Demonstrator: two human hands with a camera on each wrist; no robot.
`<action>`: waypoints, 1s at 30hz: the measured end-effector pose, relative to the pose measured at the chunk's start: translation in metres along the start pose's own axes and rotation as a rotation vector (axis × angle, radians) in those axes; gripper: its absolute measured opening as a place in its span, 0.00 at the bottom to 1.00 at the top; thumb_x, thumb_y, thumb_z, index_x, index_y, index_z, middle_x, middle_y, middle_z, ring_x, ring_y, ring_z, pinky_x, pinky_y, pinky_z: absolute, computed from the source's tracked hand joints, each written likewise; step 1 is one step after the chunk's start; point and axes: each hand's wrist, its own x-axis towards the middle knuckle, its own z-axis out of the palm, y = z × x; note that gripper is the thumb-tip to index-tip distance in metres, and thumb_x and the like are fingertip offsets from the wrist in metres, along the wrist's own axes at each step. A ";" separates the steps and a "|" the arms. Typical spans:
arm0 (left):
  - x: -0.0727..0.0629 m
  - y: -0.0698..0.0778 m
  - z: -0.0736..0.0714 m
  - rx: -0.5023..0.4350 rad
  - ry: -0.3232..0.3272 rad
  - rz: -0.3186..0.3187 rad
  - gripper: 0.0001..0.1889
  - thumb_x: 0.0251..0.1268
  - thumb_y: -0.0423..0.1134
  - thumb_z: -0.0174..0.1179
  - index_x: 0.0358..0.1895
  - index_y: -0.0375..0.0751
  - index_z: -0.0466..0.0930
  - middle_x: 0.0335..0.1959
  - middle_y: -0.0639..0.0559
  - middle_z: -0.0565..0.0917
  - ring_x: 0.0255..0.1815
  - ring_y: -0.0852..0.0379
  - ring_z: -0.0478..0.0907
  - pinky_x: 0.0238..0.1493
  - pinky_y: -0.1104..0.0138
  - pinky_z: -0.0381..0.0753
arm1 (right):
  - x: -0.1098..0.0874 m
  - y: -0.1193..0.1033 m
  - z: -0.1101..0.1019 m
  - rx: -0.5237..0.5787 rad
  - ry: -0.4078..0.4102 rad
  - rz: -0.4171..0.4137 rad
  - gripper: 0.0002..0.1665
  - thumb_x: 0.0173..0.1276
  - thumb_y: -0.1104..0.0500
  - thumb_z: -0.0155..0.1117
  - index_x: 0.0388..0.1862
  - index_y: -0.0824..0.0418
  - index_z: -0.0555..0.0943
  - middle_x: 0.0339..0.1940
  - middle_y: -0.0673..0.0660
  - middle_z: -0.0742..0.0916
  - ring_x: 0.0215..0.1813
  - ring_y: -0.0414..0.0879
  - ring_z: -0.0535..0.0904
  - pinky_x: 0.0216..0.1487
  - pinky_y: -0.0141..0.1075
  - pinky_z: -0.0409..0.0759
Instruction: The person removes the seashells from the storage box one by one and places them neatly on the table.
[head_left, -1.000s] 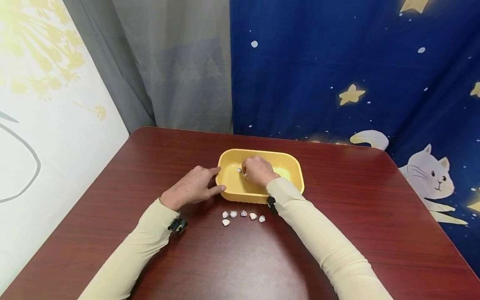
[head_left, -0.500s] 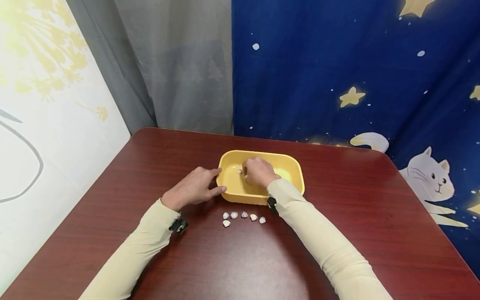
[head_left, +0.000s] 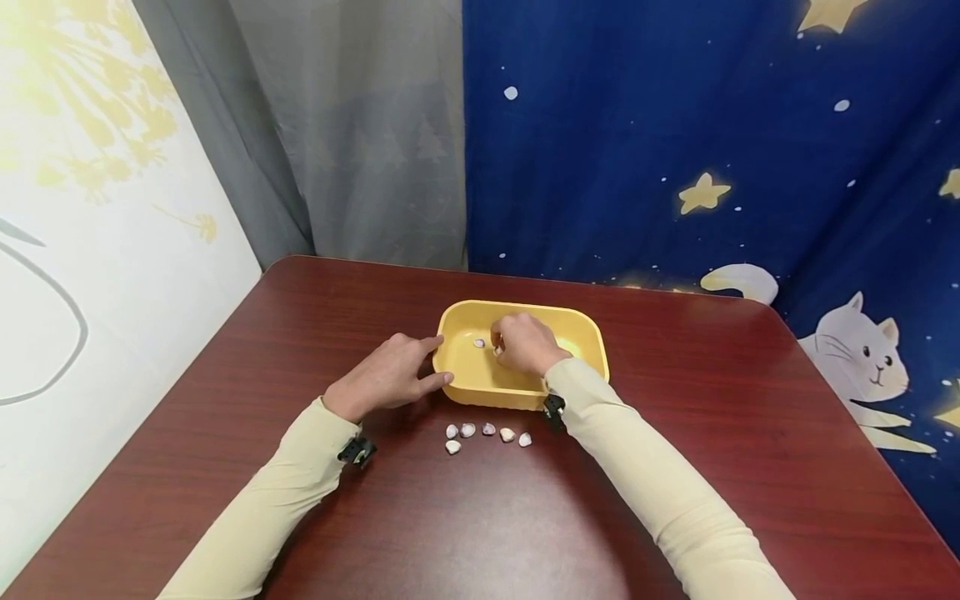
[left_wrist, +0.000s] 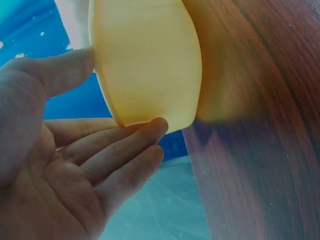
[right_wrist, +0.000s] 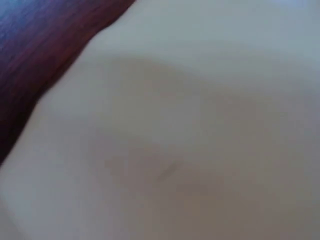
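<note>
A yellow plastic tub (head_left: 472, 365) stands on the table, with one small seashell (head_left: 478, 342) on its floor. My right hand (head_left: 527, 343) reaches into it, fingers curled and pinching a small whitish seashell (head_left: 498, 351) that is mostly hidden. At the tub's left end, my left hand (head_left: 390, 372) touches the rim with thumb and fingers spread. In the left wrist view its fingers (left_wrist: 122, 157) lie fairly straight along the tub's wall. The right wrist view is a pale blur with some table at one corner.
In front of the tub several small seashells (head_left: 488, 430) lie in a row, with another shell (head_left: 452, 447) below the left end. The dark red table (head_left: 720, 433) reaches back to grey and blue curtains (head_left: 600, 150).
My right hand has shifted slightly to the right inside the tub, away from the shell on its floor. My left hand keeps its place at the rim.
</note>
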 end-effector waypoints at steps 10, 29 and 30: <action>0.001 0.002 -0.001 -0.011 -0.017 -0.013 0.35 0.67 0.52 0.65 0.67 0.28 0.73 0.23 0.51 0.81 0.29 0.57 0.76 0.33 0.68 0.76 | -0.012 0.005 -0.006 0.061 0.042 -0.040 0.04 0.57 0.63 0.71 0.32 0.56 0.87 0.28 0.50 0.86 0.34 0.45 0.79 0.35 0.36 0.77; 0.000 0.001 0.000 0.005 0.011 0.004 0.33 0.67 0.52 0.65 0.66 0.28 0.74 0.44 0.40 0.89 0.34 0.57 0.80 0.40 0.65 0.81 | -0.044 -0.001 -0.023 0.135 0.147 -0.114 0.07 0.54 0.58 0.77 0.31 0.53 0.87 0.30 0.49 0.88 0.36 0.43 0.82 0.39 0.38 0.80; 0.000 0.000 0.000 0.006 0.013 0.008 0.33 0.67 0.51 0.65 0.65 0.28 0.74 0.44 0.39 0.89 0.34 0.57 0.80 0.41 0.64 0.82 | -0.045 -0.002 -0.023 0.135 0.154 -0.117 0.07 0.54 0.58 0.77 0.32 0.53 0.87 0.30 0.48 0.88 0.36 0.43 0.81 0.39 0.38 0.79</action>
